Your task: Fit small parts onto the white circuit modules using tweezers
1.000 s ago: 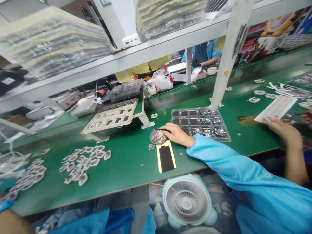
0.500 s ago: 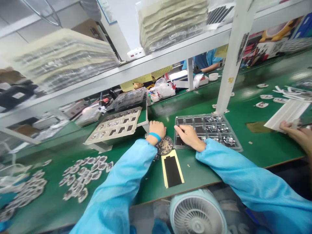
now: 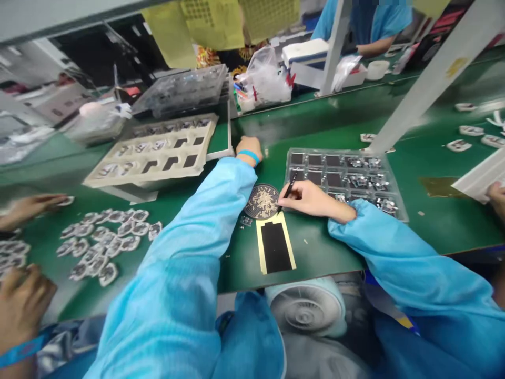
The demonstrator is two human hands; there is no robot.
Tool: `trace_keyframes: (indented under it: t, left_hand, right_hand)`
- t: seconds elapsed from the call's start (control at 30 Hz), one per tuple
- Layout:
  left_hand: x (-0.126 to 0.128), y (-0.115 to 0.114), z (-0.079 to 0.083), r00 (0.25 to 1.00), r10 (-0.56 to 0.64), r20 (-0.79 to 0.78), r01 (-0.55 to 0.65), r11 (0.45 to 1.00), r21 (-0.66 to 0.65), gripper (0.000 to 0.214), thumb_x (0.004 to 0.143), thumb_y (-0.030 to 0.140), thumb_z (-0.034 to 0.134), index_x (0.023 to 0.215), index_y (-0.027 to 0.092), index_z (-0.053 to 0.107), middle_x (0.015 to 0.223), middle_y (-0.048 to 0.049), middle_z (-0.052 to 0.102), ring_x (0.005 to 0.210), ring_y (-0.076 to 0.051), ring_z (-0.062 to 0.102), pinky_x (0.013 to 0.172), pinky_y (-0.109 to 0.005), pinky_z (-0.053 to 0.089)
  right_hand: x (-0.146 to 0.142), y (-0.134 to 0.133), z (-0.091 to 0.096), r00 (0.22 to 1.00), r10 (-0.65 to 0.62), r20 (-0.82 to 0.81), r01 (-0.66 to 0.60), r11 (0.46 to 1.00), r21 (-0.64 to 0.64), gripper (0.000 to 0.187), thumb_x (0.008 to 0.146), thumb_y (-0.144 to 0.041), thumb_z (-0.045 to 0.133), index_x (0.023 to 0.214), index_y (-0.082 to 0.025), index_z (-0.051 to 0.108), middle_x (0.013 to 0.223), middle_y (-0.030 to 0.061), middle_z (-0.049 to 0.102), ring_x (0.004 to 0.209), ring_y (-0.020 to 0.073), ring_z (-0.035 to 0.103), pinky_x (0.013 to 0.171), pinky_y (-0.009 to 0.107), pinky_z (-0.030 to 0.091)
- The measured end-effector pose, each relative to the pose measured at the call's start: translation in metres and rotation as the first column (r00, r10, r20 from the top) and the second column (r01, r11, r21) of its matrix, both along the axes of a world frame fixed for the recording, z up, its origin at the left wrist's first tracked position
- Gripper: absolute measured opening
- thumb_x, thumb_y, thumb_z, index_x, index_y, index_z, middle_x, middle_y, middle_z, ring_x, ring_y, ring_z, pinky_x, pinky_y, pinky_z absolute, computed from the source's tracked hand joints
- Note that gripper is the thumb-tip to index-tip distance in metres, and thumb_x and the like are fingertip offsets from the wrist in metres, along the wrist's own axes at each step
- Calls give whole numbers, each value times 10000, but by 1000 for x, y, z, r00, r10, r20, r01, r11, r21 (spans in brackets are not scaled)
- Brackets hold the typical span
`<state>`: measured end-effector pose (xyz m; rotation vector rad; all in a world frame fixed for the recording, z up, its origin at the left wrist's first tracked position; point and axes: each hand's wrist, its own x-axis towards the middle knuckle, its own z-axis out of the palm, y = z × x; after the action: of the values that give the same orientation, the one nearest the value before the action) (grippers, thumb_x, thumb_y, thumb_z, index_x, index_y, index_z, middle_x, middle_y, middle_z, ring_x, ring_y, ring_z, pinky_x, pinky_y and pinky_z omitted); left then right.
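Black tweezers [image 3: 291, 185] are pinched in my right hand [image 3: 305, 199], tips down near the top of a black pad with a yellow border [image 3: 276, 247]. Beside the tips lies a round dark dish [image 3: 252, 208] strewn with small tan pieces. My left hand [image 3: 249, 147] rests beyond the dish, near the corner of a raised stand; its fingers are turned away and hidden. Just past my right hand is a clear compartment tray [image 3: 333, 164], with flat black pieces on its left and small metallic parts on its right. A tiny part [image 3: 246, 221] lies left of the pad.
A cream tray [image 3: 158, 152] of parts sits on the raised stand at left. Several white-rimmed parts [image 3: 106, 237] lie in a cluster on the green bench. A co-worker's hands [image 3: 23, 300] are at far left; another hand [image 3: 497, 193] is at right. A slanted post [image 3: 430, 89] rises behind the tray.
The view has tilted down and shifted. My right hand has moved from the tray's left edge to beside the dish, and the tweezers now show in it. A co-worker's hands have appeared at left.
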<state>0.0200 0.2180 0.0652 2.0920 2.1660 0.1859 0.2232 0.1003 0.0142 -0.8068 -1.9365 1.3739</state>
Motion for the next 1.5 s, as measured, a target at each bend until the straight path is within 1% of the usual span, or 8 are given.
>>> trace_keyframes:
  t: [0.07, 0.2, 0.3, 0.4, 0.5, 0.8, 1.0, 1.5]
  left_hand:
    - [-1, -25, 3, 1000, -18, 24, 16, 998, 68, 488, 767, 180, 791, 1193, -24, 666, 1334, -266, 558, 1226, -379, 610, 1085, -462, 477]
    - [-17, -110, 2, 919, -290, 266, 208, 932, 297, 516, 716, 99, 744, 1228, 96, 677, 1222, -133, 641, 1235, -285, 601, 1120, -386, 475]
    - [-32, -165, -14, 741, -352, 572, 224, 932, 283, 549, 702, 63, 708, 1240, 160, 665, 1210, -76, 695, 1094, -225, 673, 1009, -362, 550]
    - [-40, -190, -34, 502, -256, 826, 190, 964, 184, 525, 719, 75, 691, 1233, 163, 640, 1203, -76, 718, 968, -190, 710, 875, -319, 593]
    - [-39, -193, -48, 364, -228, 903, 191, 967, 168, 543, 710, 85, 719, 1243, 148, 638, 1235, -100, 715, 948, -184, 718, 828, -289, 593]
    - [-34, -191, -65, 312, -240, 919, 204, 962, 182, 602, 724, 116, 757, 1312, 166, 635, 1312, -125, 691, 965, -197, 720, 795, -282, 575]
    - [-32, -189, -71, 412, -239, 879, 174, 968, 182, 549, 714, 134, 773, 1249, 161, 653, 1215, -113, 716, 819, -152, 686, 699, -251, 544]
    - [-30, -191, -63, 396, -224, 891, 199, 968, 155, 540, 753, 113, 767, 1277, 150, 639, 1269, -129, 706, 935, -200, 733, 759, -285, 593]
  right_hand:
    - [-3, -6, -5, 999, -21, 36, 18, 997, 76, 238, 824, -410, 787, 904, -191, 741, 776, 18, 719, 650, 141, 626, 618, 281, 525]
    - [-8, -15, -13, 995, -40, 95, 15, 969, 246, 233, 859, -424, 775, 944, -208, 752, 853, 30, 745, 702, 164, 657, 687, 312, 536]
    - [-8, -16, -15, 988, -39, 148, -12, 945, 328, 210, 889, -415, 750, 953, -215, 757, 870, 36, 753, 713, 175, 665, 707, 328, 533]
    - [-8, -16, -14, 986, -23, 164, -32, 944, 328, 201, 898, -409, 739, 959, -217, 751, 889, 40, 757, 723, 176, 664, 709, 330, 536]
    - [-8, -16, -12, 984, -19, 178, -40, 946, 322, 218, 900, -418, 733, 977, -214, 745, 893, 39, 755, 730, 174, 656, 703, 325, 534]
    - [-10, -18, -14, 986, -26, 165, -32, 941, 336, 186, 889, -389, 755, 955, -216, 745, 926, 27, 754, 754, 165, 658, 734, 322, 545]
    - [-8, -18, -15, 989, -27, 144, -23, 942, 336, 184, 886, -379, 762, 959, -211, 739, 915, 28, 751, 747, 162, 664, 743, 323, 552]
    - [-6, -15, -14, 995, 13, 98, -42, 955, 295, 155, 882, -345, 768, 927, -200, 739, 889, 28, 741, 743, 157, 657, 712, 312, 540]
